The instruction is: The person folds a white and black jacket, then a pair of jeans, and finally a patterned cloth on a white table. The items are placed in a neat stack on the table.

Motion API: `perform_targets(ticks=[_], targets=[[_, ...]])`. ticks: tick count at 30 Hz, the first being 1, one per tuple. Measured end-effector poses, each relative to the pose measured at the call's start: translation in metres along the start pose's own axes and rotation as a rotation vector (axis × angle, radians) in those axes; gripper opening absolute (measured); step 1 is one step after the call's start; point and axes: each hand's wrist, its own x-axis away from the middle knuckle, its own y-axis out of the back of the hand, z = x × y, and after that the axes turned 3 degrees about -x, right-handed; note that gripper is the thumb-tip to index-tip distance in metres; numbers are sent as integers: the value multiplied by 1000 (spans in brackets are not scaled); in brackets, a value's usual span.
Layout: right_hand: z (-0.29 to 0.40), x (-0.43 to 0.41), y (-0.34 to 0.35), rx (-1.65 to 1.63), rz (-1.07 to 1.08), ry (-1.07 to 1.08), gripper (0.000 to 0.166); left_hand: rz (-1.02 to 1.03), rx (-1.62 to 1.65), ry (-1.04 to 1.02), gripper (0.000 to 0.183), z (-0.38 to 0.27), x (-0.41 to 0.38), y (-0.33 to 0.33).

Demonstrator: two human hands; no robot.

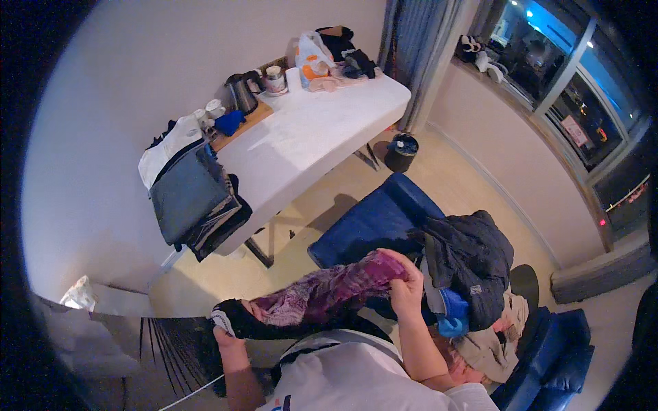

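A purple patterned garment [339, 287] with a dark side stretches between my two hands, in front of my white shirt. At its right end, my right hand [407, 282] pinches the magenta cloth with bent fingers. My left hand [251, 310] grips the other end, partly hidden by black cloth [234, 316]. A black-and-white band [222, 319] shows near my left wrist. To the right of my right hand, a dark padded jacket [470, 262] lies heaped with a blue cloth [453, 311] and beige clothes [483, 347].
A blue chair [370, 221] stands ahead, below the white table [308, 133]. Folded clothes [190, 190] hang over the table's left end. An electric kettle [242, 95], a jar [275, 81] and a plastic bag [312, 61] line its back. A bin [401, 153] stands near the curtain [419, 56].
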Motion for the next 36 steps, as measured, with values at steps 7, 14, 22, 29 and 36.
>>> perform_targets(ticks=[7,14,22,29,36], targets=[[-12,4,20,-712,-223,-65,36,-500,-1639,1196,29,17,0,41],[-24,-2,17,-1089,-165,-213,37,73,-1063,466,46,60,-40,-33],[-13,3,0,-1325,-30,-187,41,618,-1124,8,61,125,-81,-67],[-18,8,-7,-1468,270,-181,42,86,-686,207,57,107,-70,-61],[-39,-1,-4,-1420,632,18,32,487,-1204,102,55,95,-101,-62]])
